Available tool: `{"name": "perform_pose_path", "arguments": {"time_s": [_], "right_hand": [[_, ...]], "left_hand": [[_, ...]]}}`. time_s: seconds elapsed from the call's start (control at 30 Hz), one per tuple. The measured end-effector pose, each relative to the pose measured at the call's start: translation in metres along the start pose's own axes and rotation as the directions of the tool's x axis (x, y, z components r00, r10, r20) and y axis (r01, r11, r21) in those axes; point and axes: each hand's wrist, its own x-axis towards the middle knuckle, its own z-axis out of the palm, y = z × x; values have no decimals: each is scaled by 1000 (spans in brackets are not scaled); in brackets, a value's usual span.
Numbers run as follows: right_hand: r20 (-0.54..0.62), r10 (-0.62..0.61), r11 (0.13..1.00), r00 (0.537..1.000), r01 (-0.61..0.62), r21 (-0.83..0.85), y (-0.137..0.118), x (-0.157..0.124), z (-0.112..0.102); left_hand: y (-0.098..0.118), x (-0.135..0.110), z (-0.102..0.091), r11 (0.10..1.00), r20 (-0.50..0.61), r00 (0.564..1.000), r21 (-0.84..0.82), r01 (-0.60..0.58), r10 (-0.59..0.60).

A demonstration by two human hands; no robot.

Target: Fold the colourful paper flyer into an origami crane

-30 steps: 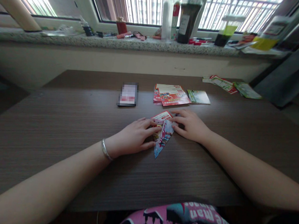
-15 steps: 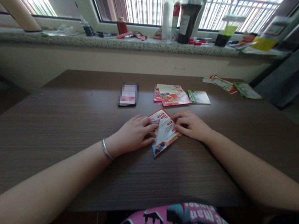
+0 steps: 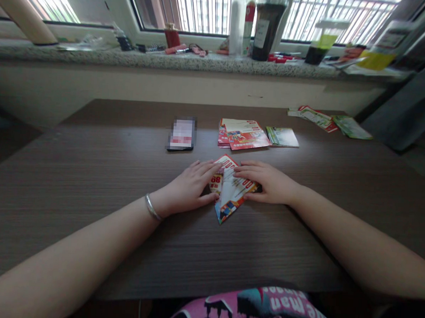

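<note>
A folded red and white printed flyer (image 3: 229, 198) lies on the dark wooden table (image 3: 90, 171), its point toward me. My left hand (image 3: 189, 186) rests on its left side, fingers stretched flat over the paper. From the right, my right hand (image 3: 268, 183) presses on the flyer with its fingers laid flat across the upper flap. Both hands touch the paper, and neither grips it.
A phone (image 3: 181, 134) lies behind my hands. Beside it sit a stack of red flyers (image 3: 243, 133) and a green leaflet (image 3: 282, 136); more leaflets (image 3: 321, 119) lie at the far right. Bottles (image 3: 267, 24) and small items crowd the windowsill (image 3: 97, 55).
The flyer was unfolded wider from a narrow wedge. My right hand slid left across its upper flap, and my left hand's fingers moved up onto the paper.
</note>
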Motion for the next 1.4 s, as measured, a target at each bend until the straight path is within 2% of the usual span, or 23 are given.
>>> {"name": "perform_pose_path", "arguments": {"time_s": [0.1,0.2,0.3,0.37,0.47,0.57,0.9,1.23,1.3,1.4], "right_hand": [[23,1,993,1000,1,-119,-2,1,-5],[32,28,979,999,-21,-204,-6,0,-11],[23,70,959,997,-61,-276,-10,-3,-15],[14,93,947,996,-84,-309,-12,-5,-16],[15,86,947,996,-77,-313,-11,-7,-16],[22,41,959,999,-33,-282,-7,-9,-17],[9,15,964,1000,-12,-267,-3,-9,-17],[-42,31,958,999,-41,-284,1,-8,-11],[-46,54,956,998,-65,-285,2,-8,-11],[-77,148,960,986,-162,-230,6,-9,-10]], "left_hand": [[-4,1,2,990,-91,996,-138,-5,-8],[-8,2,3,963,-269,963,-263,-56,-18],[-13,3,1,959,-374,927,-257,-123,19],[-17,3,-2,983,-327,943,-143,-111,59],[-23,3,-5,979,-227,955,119,-167,191],[-27,2,-6,956,-175,960,234,-175,218],[-21,2,-9,951,-151,980,299,-83,133],[-30,2,-7,951,-176,975,298,-81,138],[-31,2,-9,952,-162,978,295,-80,133],[-32,2,-13,958,-144,984,277,-66,110]]}}
